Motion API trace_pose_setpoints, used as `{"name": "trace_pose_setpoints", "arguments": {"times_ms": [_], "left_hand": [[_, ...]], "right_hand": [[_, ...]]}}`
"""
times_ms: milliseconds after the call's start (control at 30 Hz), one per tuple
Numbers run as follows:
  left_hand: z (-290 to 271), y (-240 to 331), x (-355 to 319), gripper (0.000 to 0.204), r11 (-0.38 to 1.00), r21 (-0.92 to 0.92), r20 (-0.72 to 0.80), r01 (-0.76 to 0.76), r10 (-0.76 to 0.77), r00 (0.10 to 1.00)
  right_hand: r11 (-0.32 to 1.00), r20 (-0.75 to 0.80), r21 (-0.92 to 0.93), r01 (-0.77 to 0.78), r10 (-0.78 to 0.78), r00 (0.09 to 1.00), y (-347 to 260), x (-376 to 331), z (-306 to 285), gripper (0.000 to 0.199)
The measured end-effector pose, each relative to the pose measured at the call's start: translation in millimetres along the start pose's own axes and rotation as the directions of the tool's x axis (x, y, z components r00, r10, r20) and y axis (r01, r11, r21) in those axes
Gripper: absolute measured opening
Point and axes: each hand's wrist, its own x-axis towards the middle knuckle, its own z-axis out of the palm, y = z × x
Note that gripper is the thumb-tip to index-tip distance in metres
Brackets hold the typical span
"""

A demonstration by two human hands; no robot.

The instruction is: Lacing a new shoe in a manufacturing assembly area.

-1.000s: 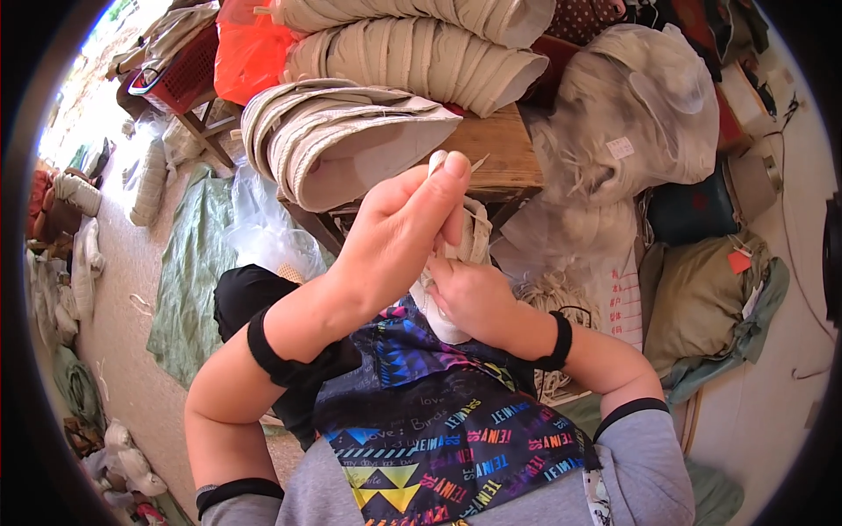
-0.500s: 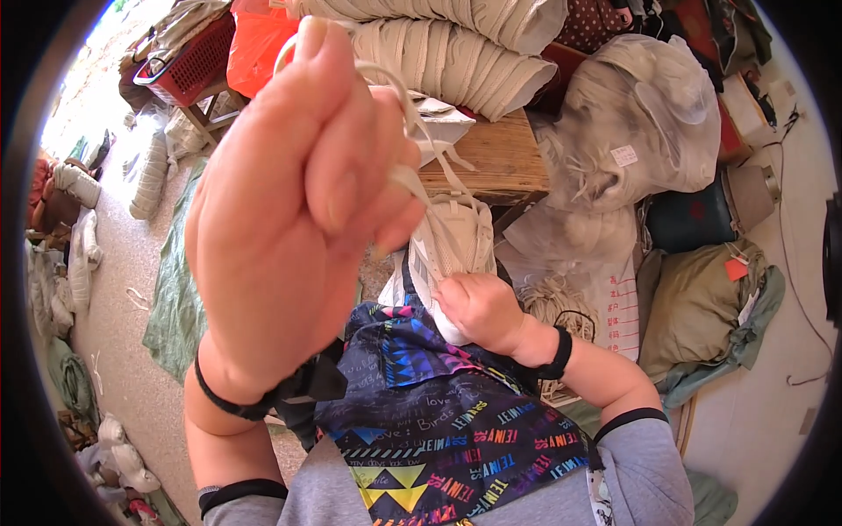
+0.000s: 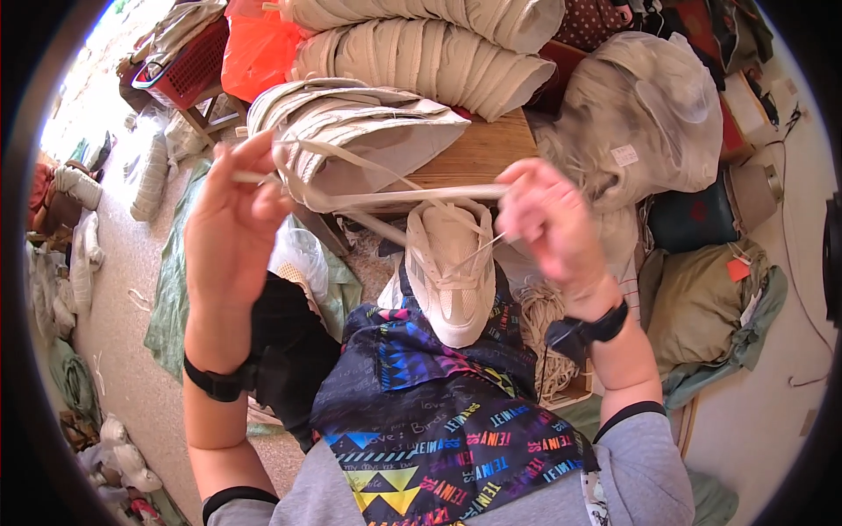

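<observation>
A pale beige sneaker [image 3: 449,302] rests toe toward me on my lap, over a dark apron [image 3: 447,430] with colourful print. A flat off-white shoelace [image 3: 395,197] stretches across above it, with a loop hanging near my left hand. My left hand [image 3: 235,232] pinches the lace on the left side. On the right, my right hand [image 3: 548,219] is closed on the lace's other stretch, slightly blurred. From that hand a thin pale strand runs down to the shoe's eyelets; whether it is lace or a tool, I cannot make out.
Stacked beige shoe uppers [image 3: 421,66] lie on a wooden table [image 3: 495,145] ahead. To the right are a clear plastic bag [image 3: 645,123], a bundle of laces [image 3: 548,329] and an olive sack [image 3: 702,307]. A red basket [image 3: 189,74] stands far left.
My left hand has dropped away from close to the camera, moving down and left. My right hand has left the shoe's side, rising to take the lace, now drawn across.
</observation>
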Motion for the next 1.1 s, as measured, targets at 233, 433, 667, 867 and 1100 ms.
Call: {"name": "trace_pose_setpoints", "arguments": {"times_ms": [233, 433, 667, 867, 1100], "left_hand": [[-234, 47, -1, 0.020, 0.733, -0.676, -0.276, 0.081, -0.354, 0.894], [-364, 118, -18, 0.021, 0.849, -0.480, -0.565, -0.220, -0.108, 0.818], [-402, 160, -67, 0.034, 0.894, 0.339, -0.634, -0.294, 0.448, 0.631], [-108, 5, -46, 0.032, 0.812, 0.567, -0.335, 0.136, 0.077, 0.939], [-19, -103, -30, 0.022, 0.774, 0.618, 0.094, 0.139, -0.249, 0.964]], "right_hand": [[0.951, -0.522, 0.301, 0.078, 0.096, 0.848, -60, -5, -183, 0.021], [0.988, -0.906, 0.055, 0.141, -0.010, 0.423, -133, -121, -367, 0.016], [0.916, -0.916, -0.401, -0.029, -0.401, -0.003, -147, -234, -452, 0.010], [0.936, -0.898, -0.222, -0.275, -0.086, 0.431, -30, -142, -304, 0.034], [0.862, -0.356, -0.236, -0.448, 0.352, 0.866, 53, -65, -62, 0.023]]}}
